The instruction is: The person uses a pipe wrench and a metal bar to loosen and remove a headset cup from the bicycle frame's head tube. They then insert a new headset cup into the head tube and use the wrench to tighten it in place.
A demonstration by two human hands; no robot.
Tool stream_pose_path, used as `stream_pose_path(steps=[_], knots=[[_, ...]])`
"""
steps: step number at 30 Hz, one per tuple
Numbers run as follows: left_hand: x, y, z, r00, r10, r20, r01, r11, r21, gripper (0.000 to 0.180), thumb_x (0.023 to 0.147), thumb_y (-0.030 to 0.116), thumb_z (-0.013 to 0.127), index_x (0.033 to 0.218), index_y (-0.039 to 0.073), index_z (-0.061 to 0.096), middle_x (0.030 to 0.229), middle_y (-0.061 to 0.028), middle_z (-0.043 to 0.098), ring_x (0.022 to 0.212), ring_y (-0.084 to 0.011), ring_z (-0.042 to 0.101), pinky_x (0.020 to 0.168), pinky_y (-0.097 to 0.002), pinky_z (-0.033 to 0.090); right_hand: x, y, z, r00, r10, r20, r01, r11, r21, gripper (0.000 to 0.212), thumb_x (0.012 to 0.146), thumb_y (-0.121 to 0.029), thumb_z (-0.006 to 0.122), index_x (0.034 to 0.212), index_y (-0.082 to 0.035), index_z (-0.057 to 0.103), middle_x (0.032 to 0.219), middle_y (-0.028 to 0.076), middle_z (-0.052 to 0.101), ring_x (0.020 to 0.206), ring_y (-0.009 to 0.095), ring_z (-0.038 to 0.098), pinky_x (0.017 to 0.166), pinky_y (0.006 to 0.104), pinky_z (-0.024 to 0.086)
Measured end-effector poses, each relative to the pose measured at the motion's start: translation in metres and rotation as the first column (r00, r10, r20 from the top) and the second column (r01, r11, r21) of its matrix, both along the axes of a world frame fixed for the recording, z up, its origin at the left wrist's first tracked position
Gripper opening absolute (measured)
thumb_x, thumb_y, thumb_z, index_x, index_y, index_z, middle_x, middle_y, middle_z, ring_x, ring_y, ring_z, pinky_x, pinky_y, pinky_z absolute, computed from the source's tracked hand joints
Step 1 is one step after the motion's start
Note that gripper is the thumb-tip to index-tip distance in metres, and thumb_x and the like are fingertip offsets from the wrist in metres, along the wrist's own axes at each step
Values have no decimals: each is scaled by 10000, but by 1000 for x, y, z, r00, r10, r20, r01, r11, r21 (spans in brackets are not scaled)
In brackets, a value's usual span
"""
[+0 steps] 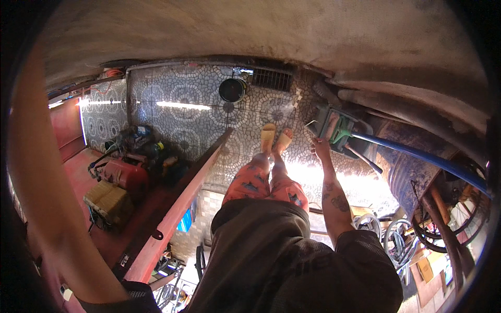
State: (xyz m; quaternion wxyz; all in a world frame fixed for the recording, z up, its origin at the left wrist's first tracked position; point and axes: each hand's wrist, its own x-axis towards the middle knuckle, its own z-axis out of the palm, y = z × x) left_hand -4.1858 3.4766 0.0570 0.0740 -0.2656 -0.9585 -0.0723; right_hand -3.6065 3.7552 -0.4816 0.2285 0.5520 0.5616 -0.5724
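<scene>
My right arm [334,198], tattooed on the forearm, reaches down to the right of my legs. Its hand, my right hand [320,147], has curled fingers at the left edge of a dark green bin-like container [319,121]; what they hold, if anything, is too small to make out. Just beside the hand, a green broom head [342,130] rests over the container. A long blue handle [417,151] runs from it to the right. A shorter wooden stick [364,158] slants below. On the left, my left arm [57,208] is raised and its hand lies outside the picture.
A red door edge [182,193] stands left of my legs. Beyond it are a red compressor tank [122,175] and a yellowish block [108,201]. Ahead are a black bucket [231,90] and a floor grate [271,80]. A blue drum [409,169] and bicycle wheels [399,237] stand right.
</scene>
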Motion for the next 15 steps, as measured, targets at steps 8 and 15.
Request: stream_pose_path(steps=[8,15], knots=[[-1,-13,-2,1000,3,3,-3,1000,25,523,1052,376,557,1441,28,522,1390,-211,581,1304,-383,515,1102,-474,437,-34,-26,30,999,49,5,-49,998,49,357,988,-340,732,1156,-55,597,776,60,671,544,174,635,427,335,480],[1,-20,0,1000,7,21,-8,999,53,505,1054,369,554,1430,32,531,1373,-208,591,1287,-380,526,1093,-471,443,-66,-33,58,999,14,-37,-15,1000,-11,348,1004,-314,707,1187,-37,604,778,65,649,514,142,572,427,318,460]])
